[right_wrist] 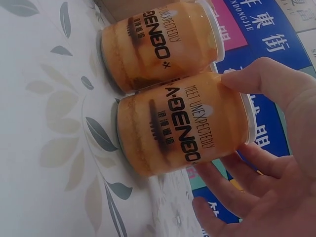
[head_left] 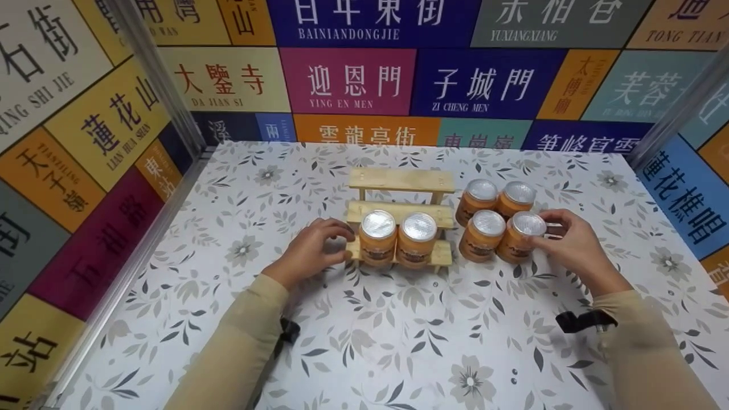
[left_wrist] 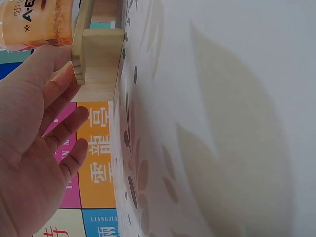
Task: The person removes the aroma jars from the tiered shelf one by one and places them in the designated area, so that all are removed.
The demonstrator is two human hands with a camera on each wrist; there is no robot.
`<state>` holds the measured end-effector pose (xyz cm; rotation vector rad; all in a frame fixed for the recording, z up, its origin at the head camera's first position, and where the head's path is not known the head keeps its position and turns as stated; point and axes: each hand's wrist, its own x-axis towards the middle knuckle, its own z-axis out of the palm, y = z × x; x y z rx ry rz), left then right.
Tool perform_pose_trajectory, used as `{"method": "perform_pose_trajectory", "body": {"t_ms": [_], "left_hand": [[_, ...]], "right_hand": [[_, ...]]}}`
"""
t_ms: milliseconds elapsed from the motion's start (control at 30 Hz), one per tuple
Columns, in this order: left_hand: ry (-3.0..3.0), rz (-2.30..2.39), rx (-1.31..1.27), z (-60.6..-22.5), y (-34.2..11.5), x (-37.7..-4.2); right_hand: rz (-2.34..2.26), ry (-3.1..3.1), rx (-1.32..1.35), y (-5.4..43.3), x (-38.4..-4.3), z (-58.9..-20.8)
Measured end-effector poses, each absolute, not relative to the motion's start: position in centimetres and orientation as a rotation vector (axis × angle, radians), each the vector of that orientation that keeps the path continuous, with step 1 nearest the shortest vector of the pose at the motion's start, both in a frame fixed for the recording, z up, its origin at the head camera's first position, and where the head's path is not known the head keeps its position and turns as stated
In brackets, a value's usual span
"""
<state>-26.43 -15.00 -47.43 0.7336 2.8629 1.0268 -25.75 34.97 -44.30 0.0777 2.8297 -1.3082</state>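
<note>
Orange A-BENBO can [head_left: 516, 244], at the wooden stand's [head_left: 401, 179] three o'clock, sits pinched by the right hand [head_left: 576, 246]; left hand [head_left: 307, 249] loosely touches the stand — likely stocking, calling for a level lift.

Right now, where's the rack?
In the head view, the rack stands between the left hand and four jars to its right, two more jars on its lowest step.

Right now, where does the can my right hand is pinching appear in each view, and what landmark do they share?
Head: the pinched can is right of centre, front right of four beside the wooden stand.
Left wrist: not in it; a different can shows top left.
Right wrist: pinched can near the middle, the lower of two.
Shared landmark: the pink wall panel, in all three.
</note>
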Motion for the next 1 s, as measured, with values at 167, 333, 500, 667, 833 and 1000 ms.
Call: {"method": "perform_pose_trajectory", "body": {"t_ms": [167,333,500,667,833,1000], "left_hand": [[2.858,1.028,0.751,-47.4,-14.9,-26.5],[2.85,1.033,0.735,-47.4,-15.0,-26.5],[2.848,1.025,0.711,-47.4,-15.0,-26.5],[2.848,1.018,0.706,-47.4,-14.9,-26.4],[2.857,1.005,0.721,-47.3,-14.9,-26.3],[2.876,0.996,0.753,-47.3,-15.0,-26.3]], "right_hand": [[-1.296,2.812,0.025,35.2,-25.7,-44.0],[-1.33,2.858,-0.016,34.8,-25.6,-43.5],[-1.443,2.938,-0.046,33.2,-25.3,-42.8],[-1.565,2.962,-0.156,31.1,-24.9,-42.2],[-1.744,2.873,-0.315,28.8,-24.2,-41.3],[-1.823,2.763,-0.458,26.3,-23.7,-40.5]]}}
